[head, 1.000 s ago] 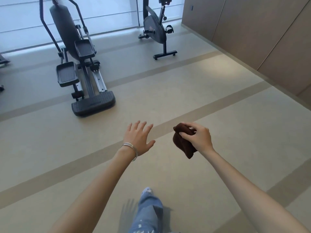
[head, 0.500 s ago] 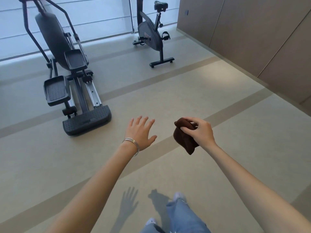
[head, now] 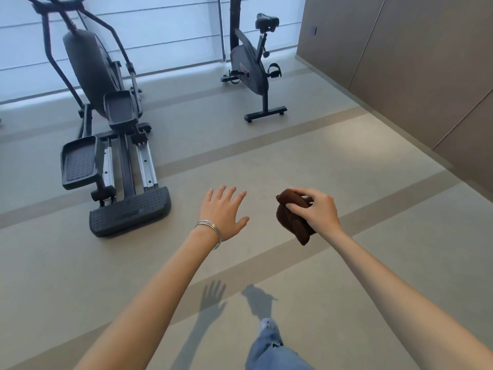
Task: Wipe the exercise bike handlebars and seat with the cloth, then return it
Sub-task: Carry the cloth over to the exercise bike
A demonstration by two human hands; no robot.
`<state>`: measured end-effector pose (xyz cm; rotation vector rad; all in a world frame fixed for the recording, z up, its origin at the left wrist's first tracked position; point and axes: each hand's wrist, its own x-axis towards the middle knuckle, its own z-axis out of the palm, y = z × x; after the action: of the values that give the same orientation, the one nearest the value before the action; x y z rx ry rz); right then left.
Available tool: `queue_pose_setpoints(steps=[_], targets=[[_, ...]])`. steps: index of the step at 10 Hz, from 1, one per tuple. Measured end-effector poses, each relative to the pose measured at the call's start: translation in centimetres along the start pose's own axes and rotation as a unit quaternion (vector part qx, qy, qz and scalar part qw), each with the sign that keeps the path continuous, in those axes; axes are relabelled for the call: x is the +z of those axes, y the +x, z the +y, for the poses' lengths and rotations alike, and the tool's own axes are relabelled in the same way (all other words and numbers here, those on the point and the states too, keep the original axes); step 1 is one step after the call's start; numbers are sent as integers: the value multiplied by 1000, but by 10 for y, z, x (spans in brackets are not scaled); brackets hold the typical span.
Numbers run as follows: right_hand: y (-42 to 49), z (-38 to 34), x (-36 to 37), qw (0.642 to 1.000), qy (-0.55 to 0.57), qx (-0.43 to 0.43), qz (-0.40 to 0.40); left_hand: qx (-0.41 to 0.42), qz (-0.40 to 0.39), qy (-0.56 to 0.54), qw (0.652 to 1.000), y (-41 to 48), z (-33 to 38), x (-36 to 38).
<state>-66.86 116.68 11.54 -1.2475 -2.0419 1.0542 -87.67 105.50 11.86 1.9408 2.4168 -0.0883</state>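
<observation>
A dark grey exercise bike [head: 249,72] stands far ahead by the window, its black seat [head: 266,22] up top; the handlebars are cut off by the frame's top edge. My right hand [head: 317,210] is held out over the floor, shut on a bunched dark brown cloth [head: 292,221] that hangs below the fingers. My left hand [head: 222,212] is stretched forward beside it, palm down, fingers spread, holding nothing, with thin silver bangles on the wrist. Both hands are well short of the bike.
A large elliptical trainer [head: 106,124] stands ahead on the left, its rear base [head: 130,212] close to my left hand. Brown wall panels [head: 400,62] run along the right. Beige floor with darker stripes lies between me and the bike. My jeans leg [head: 269,348] steps forward.
The view has tilted up and moved forward: bike and elliptical are larger and lower in frame. Both hands keep the same pose, the cloth still in the right.
</observation>
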Motion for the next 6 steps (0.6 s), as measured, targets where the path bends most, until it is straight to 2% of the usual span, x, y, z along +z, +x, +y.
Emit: queue_pose_setpoints(steps=[3, 6], targets=[[100, 23, -30, 1000, -3, -9, -18, -13, -11, 9, 1000, 93, 10, -9], [202, 34, -29, 1000, 6, -7, 14, 7, -1, 7, 1000, 201, -10, -15]])
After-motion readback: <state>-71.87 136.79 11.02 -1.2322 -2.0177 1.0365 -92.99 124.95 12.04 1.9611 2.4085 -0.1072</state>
